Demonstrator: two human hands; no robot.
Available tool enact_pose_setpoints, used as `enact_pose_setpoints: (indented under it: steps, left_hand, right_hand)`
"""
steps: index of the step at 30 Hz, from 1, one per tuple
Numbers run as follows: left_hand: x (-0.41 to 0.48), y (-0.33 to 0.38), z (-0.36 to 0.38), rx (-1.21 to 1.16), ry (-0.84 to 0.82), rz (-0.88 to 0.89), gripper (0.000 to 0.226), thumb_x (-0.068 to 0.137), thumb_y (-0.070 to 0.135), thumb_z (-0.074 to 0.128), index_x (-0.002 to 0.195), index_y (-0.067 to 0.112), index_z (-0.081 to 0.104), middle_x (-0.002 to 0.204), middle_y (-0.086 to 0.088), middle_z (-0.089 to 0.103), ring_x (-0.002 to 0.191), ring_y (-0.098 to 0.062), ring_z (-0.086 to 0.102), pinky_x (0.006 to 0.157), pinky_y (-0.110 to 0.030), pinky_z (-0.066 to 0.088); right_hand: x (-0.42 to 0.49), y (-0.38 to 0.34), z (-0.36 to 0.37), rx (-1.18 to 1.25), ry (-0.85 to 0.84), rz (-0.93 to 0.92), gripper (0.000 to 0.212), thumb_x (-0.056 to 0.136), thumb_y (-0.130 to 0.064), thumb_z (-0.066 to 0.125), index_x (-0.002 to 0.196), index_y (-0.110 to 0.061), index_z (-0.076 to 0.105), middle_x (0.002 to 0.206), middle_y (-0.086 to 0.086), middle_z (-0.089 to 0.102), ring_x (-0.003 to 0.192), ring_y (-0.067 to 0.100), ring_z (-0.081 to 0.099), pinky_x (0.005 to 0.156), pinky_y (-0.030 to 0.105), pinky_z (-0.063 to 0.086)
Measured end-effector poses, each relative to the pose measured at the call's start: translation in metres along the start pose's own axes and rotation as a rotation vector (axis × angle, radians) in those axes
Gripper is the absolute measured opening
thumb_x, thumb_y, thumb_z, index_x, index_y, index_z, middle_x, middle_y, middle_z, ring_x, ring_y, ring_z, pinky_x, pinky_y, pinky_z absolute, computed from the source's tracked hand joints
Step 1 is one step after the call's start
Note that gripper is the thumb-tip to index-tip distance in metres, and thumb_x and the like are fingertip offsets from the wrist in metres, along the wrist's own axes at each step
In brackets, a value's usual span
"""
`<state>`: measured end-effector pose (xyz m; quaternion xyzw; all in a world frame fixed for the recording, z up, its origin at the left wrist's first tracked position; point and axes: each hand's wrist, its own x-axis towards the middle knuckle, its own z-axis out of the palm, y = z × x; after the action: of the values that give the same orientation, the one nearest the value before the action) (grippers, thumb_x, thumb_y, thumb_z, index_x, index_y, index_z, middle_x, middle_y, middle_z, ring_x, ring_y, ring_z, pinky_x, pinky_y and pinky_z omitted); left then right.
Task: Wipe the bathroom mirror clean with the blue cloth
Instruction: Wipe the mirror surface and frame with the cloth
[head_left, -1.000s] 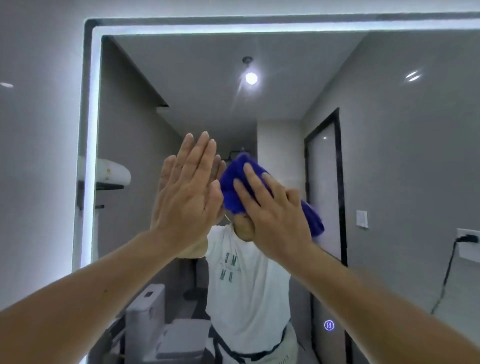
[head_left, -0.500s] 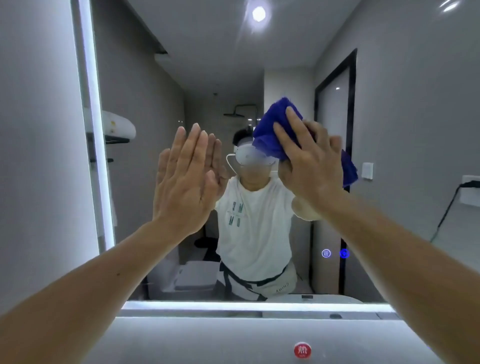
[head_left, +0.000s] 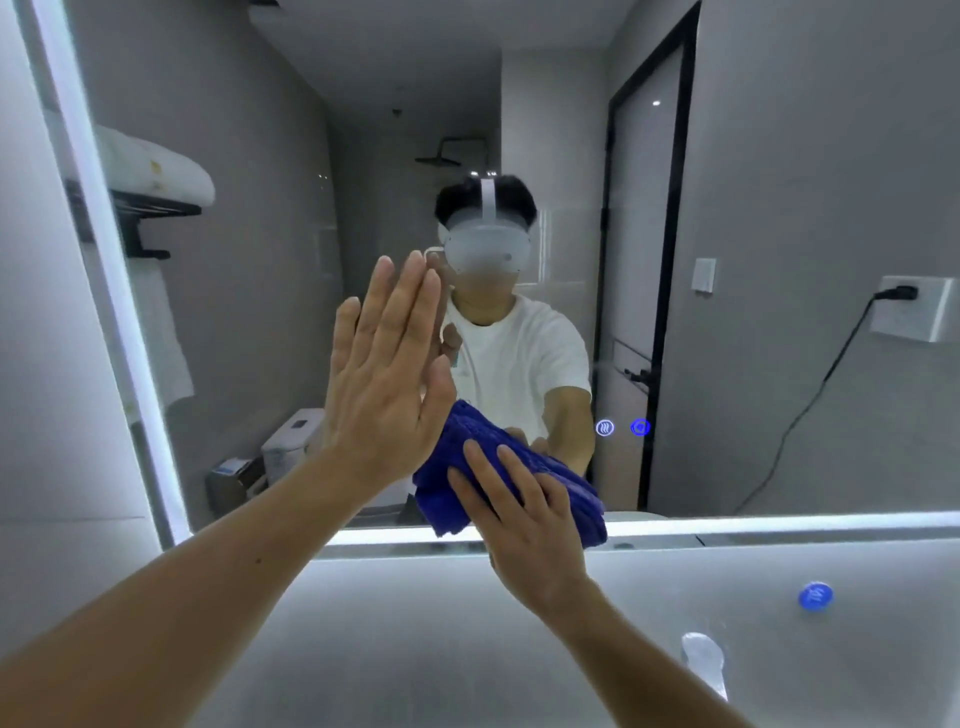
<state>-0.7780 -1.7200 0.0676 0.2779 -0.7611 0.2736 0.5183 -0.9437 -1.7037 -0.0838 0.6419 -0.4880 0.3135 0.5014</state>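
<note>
Left hand (head_left: 384, 374) laid flat against the mirror (head_left: 779, 234), left of its centre, fingers straight and pressed together, tips pointing up, thumb close along the palm. Right hand (head_left: 524, 514) lower, at the mirror's bottom edge, fingers straight and slightly spread, pressing the blue cloth (head_left: 447, 483) onto the glass; no curl round the fabric, thumb hidden. Blue cloth folded into a thick wad across the mirror's lower middle, bottom corner overlapping the lit strip (head_left: 779, 522) along the mirror's bottom border, upper corner reaching behind the heel of the left hand. Right of the cloth, low on the mirror, a white icon (head_left: 604, 427) and a blue icon (head_left: 640, 427) glowing side by side. Reflected in the mirror: a person (head_left: 519, 353) in a white T-shirt, a dark-framed door (head_left: 644, 208), a wall socket (head_left: 917, 306) with black plug and cable, a toilet (head_left: 291, 441), a rolled towel (head_left: 150, 171) on a dark shelf. Below the mirror, a pale table (head_left: 415, 623) with a round blue disc (head_left: 815, 596) toward the right — and a shiny blurred object (head_left: 702, 657) nearer the camera, too indistinct to name.
</note>
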Motion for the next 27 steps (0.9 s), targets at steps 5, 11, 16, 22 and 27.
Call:
enact_pose_setpoints:
  steps: [5,11,16,22,27]
  left_hand:
    - [-0.021,0.023,0.025,-0.016,0.007,0.025,0.060,0.097,0.023,0.032,0.154,0.009,0.017,0.162,-0.011,0.017,0.151,-0.026,0.008,0.122,-0.048,0.008]
    - [-0.018,0.052,0.047,-0.056,0.032,0.031,0.058,0.099,0.025,0.032,0.153,0.009,0.018,0.161,-0.012,0.019,0.151,-0.027,0.008,0.122,-0.046,0.003]
    - [-0.008,0.064,0.053,-0.083,0.077,0.057,0.060,0.098,0.023,0.033,0.153,0.008,0.016,0.160,-0.014,0.020,0.151,-0.028,0.008,0.122,-0.048,0.006]
    - [-0.024,0.051,0.052,-0.053,0.044,0.100,0.058,0.098,0.023,0.033,0.153,0.007,0.022,0.160,-0.015,0.021,0.151,-0.028,0.009,0.121,-0.053,0.009]
    - [-0.053,0.016,0.041,0.000,-0.026,0.062,0.057,0.098,0.022,0.032,0.151,0.005,0.024,0.160,-0.017,0.022,0.151,-0.027,0.009,0.122,-0.047,0.005]
  right_hand:
    - [-0.043,0.037,0.000,-0.049,0.000,0.102,0.049,0.095,-0.014,0.047,0.143,-0.023,0.045,0.154,0.004,0.036,0.131,0.028,0.044,0.090,0.042,0.042]
    - [-0.097,0.097,-0.014,-0.143,-0.028,0.187,0.054,0.089,-0.011,0.055,0.141,-0.019,0.045,0.152,0.009,0.036,0.129,0.031,0.044,0.093,0.043,0.039]
    - [-0.117,0.144,-0.031,-0.086,-0.035,0.496,0.056,0.084,-0.013,0.047,0.139,-0.013,0.043,0.152,0.013,0.034,0.124,0.035,0.045,0.084,0.047,0.044]
    - [-0.083,0.065,-0.011,0.077,-0.006,0.824,0.068,0.080,-0.013,0.041,0.147,-0.012,0.032,0.155,0.018,0.026,0.129,0.041,0.038,0.087,0.052,0.043]
    - [-0.067,-0.011,0.013,0.092,0.008,0.576,0.060,0.088,-0.007,0.043,0.147,-0.012,0.034,0.154,0.017,0.030,0.131,0.038,0.039,0.090,0.050,0.044]
